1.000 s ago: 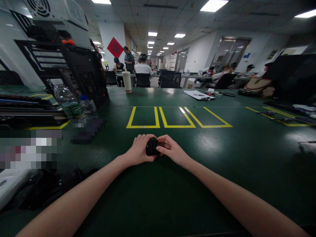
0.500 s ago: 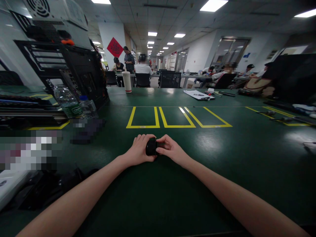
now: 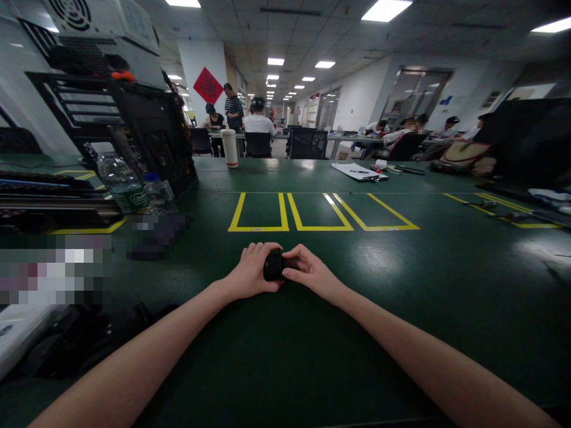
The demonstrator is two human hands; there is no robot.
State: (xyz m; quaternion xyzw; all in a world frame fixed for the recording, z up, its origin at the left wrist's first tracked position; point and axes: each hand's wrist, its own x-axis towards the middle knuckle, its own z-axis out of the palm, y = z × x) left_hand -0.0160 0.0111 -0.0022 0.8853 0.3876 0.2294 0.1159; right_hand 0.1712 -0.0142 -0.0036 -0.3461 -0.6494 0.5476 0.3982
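Note:
A small black rounded object, its exact kind unclear, is held just above or on the green table; I cannot tell if it touches the surface. My left hand wraps round its left side, fingers over the top and thumb below. From the right, my right hand pinches at its edge with thumb and fingers. The fingertips partly hide the object's right end. Beyond both hands, yellow tape outlines mark the tabletop.
To the left stand a water bottle, a smaller blue-capped bottle and a black computer case. Farther back are a white cup and a clipboard. Dark tools lie at right. People sit at distant desks.

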